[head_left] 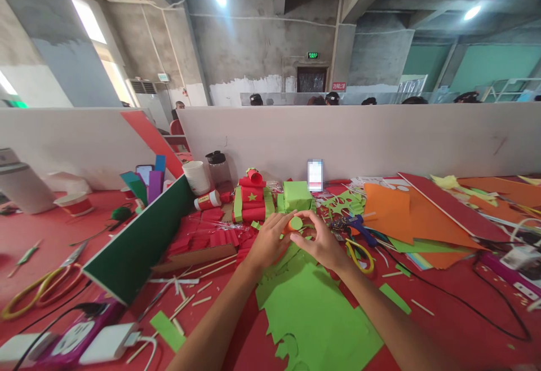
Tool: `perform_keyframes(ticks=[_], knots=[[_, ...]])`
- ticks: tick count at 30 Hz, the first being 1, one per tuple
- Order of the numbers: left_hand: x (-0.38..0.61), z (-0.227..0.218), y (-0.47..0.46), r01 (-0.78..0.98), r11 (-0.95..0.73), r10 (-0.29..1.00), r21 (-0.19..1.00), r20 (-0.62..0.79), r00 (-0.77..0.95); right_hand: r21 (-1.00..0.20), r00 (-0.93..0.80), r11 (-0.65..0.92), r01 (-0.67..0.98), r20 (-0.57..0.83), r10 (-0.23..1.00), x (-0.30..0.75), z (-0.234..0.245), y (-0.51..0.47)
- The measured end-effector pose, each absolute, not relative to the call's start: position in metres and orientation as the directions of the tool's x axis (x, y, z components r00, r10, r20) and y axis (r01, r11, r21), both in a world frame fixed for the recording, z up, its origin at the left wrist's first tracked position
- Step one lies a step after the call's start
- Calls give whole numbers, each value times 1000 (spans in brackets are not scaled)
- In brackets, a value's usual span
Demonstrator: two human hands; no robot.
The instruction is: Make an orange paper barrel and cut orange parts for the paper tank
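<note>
Both my hands meet over the middle of the red table (443, 326). My left hand (266, 242) and my right hand (322, 242) pinch a small orange paper roll with a round green disc (295, 224) on its end, fingers closed round it. Beneath them lies a large cut sheet of green paper (313, 314). Just beyond stand a red and green paper model with a yellow star (250, 199) and a green paper box (297, 195).
Yellow-handled scissors (359, 254) and a blue glue gun (355, 225) lie right of my hands. Orange and red sheets (406, 213) cover the right side. A green board (139, 238), more scissors (38, 289), a power strip (76, 340), cups and a phone (315, 175) stand around.
</note>
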State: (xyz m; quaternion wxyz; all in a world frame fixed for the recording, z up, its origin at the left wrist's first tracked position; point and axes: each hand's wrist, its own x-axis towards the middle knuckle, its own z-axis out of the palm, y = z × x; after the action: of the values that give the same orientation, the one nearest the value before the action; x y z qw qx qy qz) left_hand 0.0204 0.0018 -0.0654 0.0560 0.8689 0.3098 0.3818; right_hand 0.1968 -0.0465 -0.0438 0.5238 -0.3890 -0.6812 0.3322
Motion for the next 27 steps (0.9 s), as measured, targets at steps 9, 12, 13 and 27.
perform_keyframes(ticks=[9,12,13,27], knots=[[22,-67,1,483,-782,619,394,576,533,-843,-70,492,217,489,869,196,-45,-43],[24,-66,-1,469,-763,646,445,559,521,-877,-37,464,128,463,885,199,-45,-40],[25,-65,-1,459,-753,658,472,545,519,-886,-19,452,99,453,891,200,-45,-38],[32,-56,-10,45,-393,754,918,294,587,-948,-39,109,-299,127,991,210,-56,-25]])
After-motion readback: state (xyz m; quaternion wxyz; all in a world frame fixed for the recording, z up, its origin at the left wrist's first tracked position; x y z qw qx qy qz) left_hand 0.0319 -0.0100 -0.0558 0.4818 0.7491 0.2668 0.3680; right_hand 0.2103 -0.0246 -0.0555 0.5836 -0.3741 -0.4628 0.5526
